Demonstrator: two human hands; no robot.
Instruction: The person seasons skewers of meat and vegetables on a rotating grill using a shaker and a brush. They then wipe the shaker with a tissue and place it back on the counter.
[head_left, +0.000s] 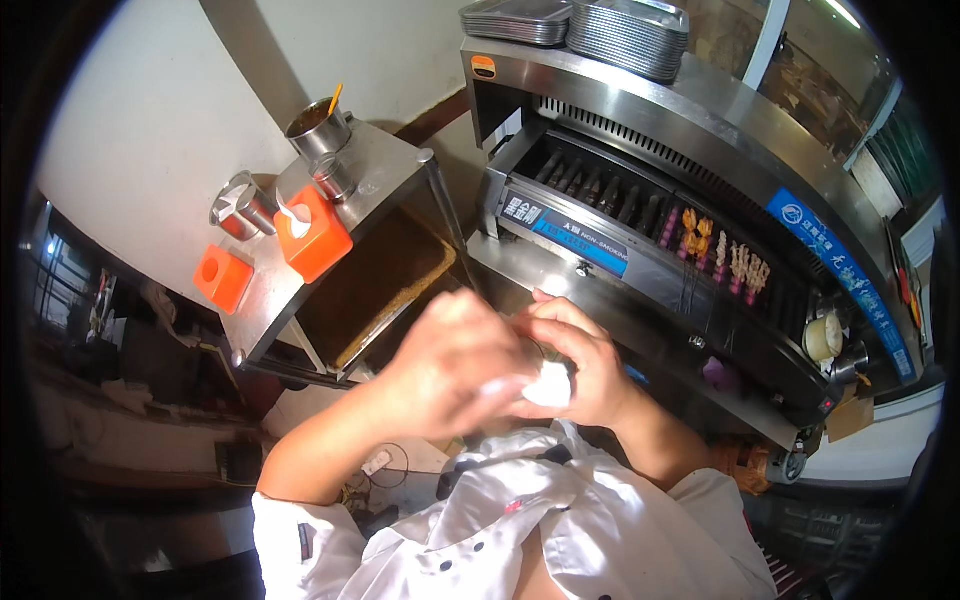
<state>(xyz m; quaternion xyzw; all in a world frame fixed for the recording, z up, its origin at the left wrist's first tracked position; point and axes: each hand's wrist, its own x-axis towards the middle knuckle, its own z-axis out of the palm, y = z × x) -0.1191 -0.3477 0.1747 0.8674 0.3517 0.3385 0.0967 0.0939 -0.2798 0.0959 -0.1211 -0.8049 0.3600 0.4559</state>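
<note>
My left hand (461, 364) is blurred and curled, in front of my chest. It meets my right hand (589, 349), and its fingertips are hidden or smeared by motion. The fingers of my right hand curl around a white crumpled piece (551, 386), which looks like tissue. A small curved edge of something else shows between the hands, too covered to name. Beyond them, a long grill (600, 187) holds several skewers of pale meat (750, 268) and orange-brown skewers (696, 232) side by side.
A steel side table (382, 161) at the left bears an orange tissue box (319, 244), a smaller orange box (223, 279), a steel pot (319, 135) and steel canisters. Stacked metal trays (630, 37) stand on the grill hood (585, 67). A pale container (823, 335) sits at the grill's right end.
</note>
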